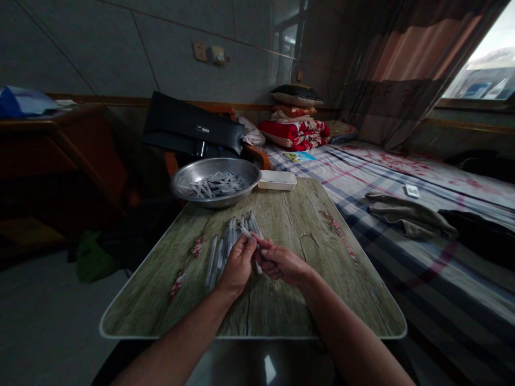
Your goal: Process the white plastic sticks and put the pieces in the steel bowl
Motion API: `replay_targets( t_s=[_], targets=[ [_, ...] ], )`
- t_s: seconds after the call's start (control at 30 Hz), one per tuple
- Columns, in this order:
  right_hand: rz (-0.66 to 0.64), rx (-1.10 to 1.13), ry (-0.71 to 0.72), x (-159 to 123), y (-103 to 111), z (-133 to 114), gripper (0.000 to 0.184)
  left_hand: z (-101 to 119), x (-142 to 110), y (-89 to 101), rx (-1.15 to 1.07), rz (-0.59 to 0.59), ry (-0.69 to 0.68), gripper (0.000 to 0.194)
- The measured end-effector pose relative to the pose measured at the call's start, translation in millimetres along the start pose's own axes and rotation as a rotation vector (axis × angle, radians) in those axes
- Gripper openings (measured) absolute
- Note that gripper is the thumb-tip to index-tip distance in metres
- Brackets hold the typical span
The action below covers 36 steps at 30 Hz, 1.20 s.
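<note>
Over the middle of the table [306, 316], my left hand [236, 268] is closed on a slim whitish tube [245, 231], its upper end poking out past the thumb. My right hand [284, 264] meets it from the right, fingers curled and pinched at the same tube's lower part; what lies inside those fingers is mostly hidden. Several slim translucent tubes [213, 260], some with dark tips, lie side by side on the table beyond and left of my hands. Part of this group is covered by my left hand.
A wide metal basin [177, 187] full of small whitish and dark pieces stands at the table's far left corner. Beside it sits a white plastic tray [277, 185]. Behind is a black flat panel [181, 128] on a wooden chair. A bed [341, 182] borders the right side.
</note>
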State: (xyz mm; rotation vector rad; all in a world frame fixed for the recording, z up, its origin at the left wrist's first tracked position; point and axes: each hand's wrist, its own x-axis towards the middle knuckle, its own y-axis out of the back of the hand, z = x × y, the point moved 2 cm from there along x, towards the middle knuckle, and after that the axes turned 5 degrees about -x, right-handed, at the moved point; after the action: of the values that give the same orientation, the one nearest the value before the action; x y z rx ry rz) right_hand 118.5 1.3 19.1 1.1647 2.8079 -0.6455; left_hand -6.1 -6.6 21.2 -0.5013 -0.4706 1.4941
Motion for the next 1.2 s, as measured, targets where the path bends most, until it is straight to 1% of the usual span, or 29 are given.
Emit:
replay_targets(
  t_s=[0.1,0.17,0.23,0.3,0.4,0.57,0.63,0.7,0.8,0.87,0.93,1.07,1.2],
  targets=[
    [-0.015,-0.014,0.031,0.0,-0.6,0.9,0.026,0.1,1.3,3.2,0.012,-0.028,-0.004,0.038],
    [-0.034,-0.021,0.054,0.3,0.6,3.1,0.034,2.7,0.8,4.2,0.054,-0.055,-0.026,0.037],
    [-0.063,-0.024,0.075,0.3,2.3,5.7,0.036,6.8,-0.8,4.1,0.097,-0.082,-0.048,0.035],
    [-0.087,-0.031,0.078,-0.1,3.6,7.7,0.036,10.5,-2.7,3.4,0.113,-0.099,-0.05,0.035],
    [-0.101,-0.044,0.066,-0.6,3.6,8.7,0.035,11.7,-4.0,2.5,0.082,-0.098,-0.026,0.036],
    [-0.051,-0.012,0.041,0.4,0.2,6.5,0.026,2.6,-1.7,4.5,-0.06,-0.013,0.036,0.036],
    [-0.028,0.024,0.018,0.7,-1.2,5.5,0.023,0.1,-1.2,4.8,-0.078,0.001,0.033,0.034],
    [-0.01,0.049,0.019,1.1,-2.6,4.4,0.023,-0.2,-1.5,4.7,-0.054,-0.008,-0.005,0.032],
    [0.039,0.038,0.087,2.3,-3.6,3.1,0.025,1.1,-1.9,5.4,0.009,-0.023,-0.095,0.027],
    [0.068,0.011,0.122,3.2,-3.5,3.2,0.027,1.3,-1.5,6.8,0.033,-0.024,-0.129,0.025],
    [0.06,-0.011,0.113,3.6,-2.9,3.8,0.029,0.7,-0.9,8.3,0.035,-0.024,-0.12,0.025],
    [-0.001,-0.055,0.067,1.6,-0.4,3.1,0.031,2.9,-1.0,8.5,0.031,-0.038,-0.077,0.026],
    [0.01,-0.148,0.066,-0.2,0.9,2.0,0.03,10.6,-2.7,5.9,0.082,-0.09,-0.084,0.03]
  ],
)
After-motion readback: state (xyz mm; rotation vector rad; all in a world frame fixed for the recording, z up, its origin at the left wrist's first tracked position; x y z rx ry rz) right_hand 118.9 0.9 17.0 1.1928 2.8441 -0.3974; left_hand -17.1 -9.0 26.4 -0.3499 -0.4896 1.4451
